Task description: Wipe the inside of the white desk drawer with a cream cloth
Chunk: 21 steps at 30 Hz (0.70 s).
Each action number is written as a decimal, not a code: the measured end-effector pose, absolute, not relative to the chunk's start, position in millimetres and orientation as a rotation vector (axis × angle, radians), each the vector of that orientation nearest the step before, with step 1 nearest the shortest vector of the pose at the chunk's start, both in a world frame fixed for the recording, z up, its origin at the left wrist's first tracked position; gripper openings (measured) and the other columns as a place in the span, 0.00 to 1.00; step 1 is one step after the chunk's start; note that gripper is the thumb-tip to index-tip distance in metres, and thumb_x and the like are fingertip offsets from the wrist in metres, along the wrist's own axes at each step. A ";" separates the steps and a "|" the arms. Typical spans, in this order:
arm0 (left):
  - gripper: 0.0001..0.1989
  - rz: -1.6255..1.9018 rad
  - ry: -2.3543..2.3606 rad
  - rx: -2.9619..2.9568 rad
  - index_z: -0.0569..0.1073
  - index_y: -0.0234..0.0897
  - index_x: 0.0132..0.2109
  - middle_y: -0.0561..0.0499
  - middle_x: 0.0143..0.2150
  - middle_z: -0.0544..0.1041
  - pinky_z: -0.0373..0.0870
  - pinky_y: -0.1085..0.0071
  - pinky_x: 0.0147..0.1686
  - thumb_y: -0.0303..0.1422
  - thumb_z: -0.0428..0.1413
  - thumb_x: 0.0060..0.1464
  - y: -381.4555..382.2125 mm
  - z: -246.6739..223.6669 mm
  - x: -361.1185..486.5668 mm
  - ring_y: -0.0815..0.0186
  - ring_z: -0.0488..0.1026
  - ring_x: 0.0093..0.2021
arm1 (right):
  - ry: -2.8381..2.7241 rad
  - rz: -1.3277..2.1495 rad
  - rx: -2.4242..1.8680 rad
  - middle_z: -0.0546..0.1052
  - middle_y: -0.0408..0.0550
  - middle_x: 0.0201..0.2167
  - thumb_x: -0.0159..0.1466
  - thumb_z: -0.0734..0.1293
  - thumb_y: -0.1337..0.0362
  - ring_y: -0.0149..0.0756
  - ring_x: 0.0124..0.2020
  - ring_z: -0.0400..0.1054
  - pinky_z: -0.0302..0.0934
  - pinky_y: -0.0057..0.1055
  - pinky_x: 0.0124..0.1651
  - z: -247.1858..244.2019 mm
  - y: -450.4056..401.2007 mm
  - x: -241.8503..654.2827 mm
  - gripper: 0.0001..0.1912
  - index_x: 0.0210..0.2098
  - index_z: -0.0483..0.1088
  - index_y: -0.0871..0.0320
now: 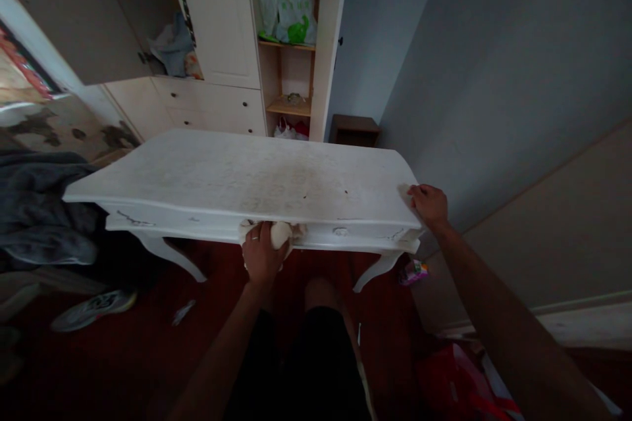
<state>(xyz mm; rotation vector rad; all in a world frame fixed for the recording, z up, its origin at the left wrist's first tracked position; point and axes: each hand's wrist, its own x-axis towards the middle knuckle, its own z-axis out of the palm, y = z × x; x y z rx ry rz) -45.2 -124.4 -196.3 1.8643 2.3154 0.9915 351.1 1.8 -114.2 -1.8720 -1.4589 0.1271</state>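
Observation:
A white table (212, 164) with curved legs and a drawer front stands before me, its top smudged grey-brown around the middle. My left hand (263, 253), with a ring on one finger, is closed round a bunched cream cloth (281, 234). That cloth presses against the middle of the table's front, just below the top's edge. At the table's right end, my right hand (430, 204) is closed, fingers curled at the corner of the top. A small pale patch shows by its fingertips; what it grips there is not clear. Two dark specks lie on the tabletop.
Behind the table stands a white wardrobe (222, 26) with open doors and plastic bags (293, 10) on a shelf. Grey fabric (49, 210) is heaped at left, above a shoe (93, 310). A grey wall (518, 92) runs along the right, with a red bag (457, 381) below.

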 end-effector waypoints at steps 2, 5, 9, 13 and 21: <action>0.31 0.994 2.385 1.740 0.62 0.36 0.61 0.35 0.56 0.72 0.67 0.51 0.53 0.44 0.56 0.53 -123.1 -197.9 -26.7 0.44 0.68 0.57 | -1.480 0.123 -1.858 0.70 0.44 0.15 0.58 0.60 0.59 0.38 0.23 0.66 0.56 0.33 0.32 -114.6 1.8 351.3 0.16 0.27 0.76 0.60; 0.35 0.945 2.441 1.642 0.59 0.29 0.62 0.31 0.55 0.70 0.71 0.53 0.48 0.45 0.55 0.54 -125.8 -200.2 1.1 0.44 0.68 0.56 | -1.490 0.112 -1.863 0.69 0.44 0.15 0.59 0.60 0.59 0.38 0.25 0.67 0.56 0.33 0.33 -114.9 2.2 351.2 0.16 0.28 0.77 0.60; 0.32 0.718 2.413 1.710 0.61 0.27 0.60 0.28 0.55 0.68 0.74 0.57 0.43 0.46 0.53 0.56 -129.2 -198.6 35.4 0.43 0.68 0.56 | -1.464 0.124 -1.862 0.71 0.45 0.17 0.59 0.60 0.59 0.38 0.24 0.66 0.56 0.32 0.32 -114.8 2.2 350.3 0.17 0.30 0.78 0.61; 0.28 0.544 2.189 1.789 0.64 0.31 0.56 0.31 0.52 0.71 0.74 0.60 0.40 0.46 0.55 0.56 -127.1 -191.7 74.1 0.46 0.73 0.51 | -1.435 0.147 -1.841 0.71 0.45 0.17 0.59 0.60 0.57 0.37 0.25 0.66 0.56 0.31 0.31 -115.5 2.1 350.1 0.18 0.31 0.78 0.62; 0.26 1.055 1.802 1.297 0.61 0.36 0.56 0.31 0.57 0.69 0.66 0.54 0.56 0.45 0.54 0.55 -127.4 -210.9 114.0 0.45 0.68 0.59 | -1.411 0.168 -1.778 0.70 0.44 0.16 0.59 0.60 0.56 0.35 0.23 0.65 0.55 0.30 0.29 -116.8 1.3 350.4 0.18 0.28 0.77 0.60</action>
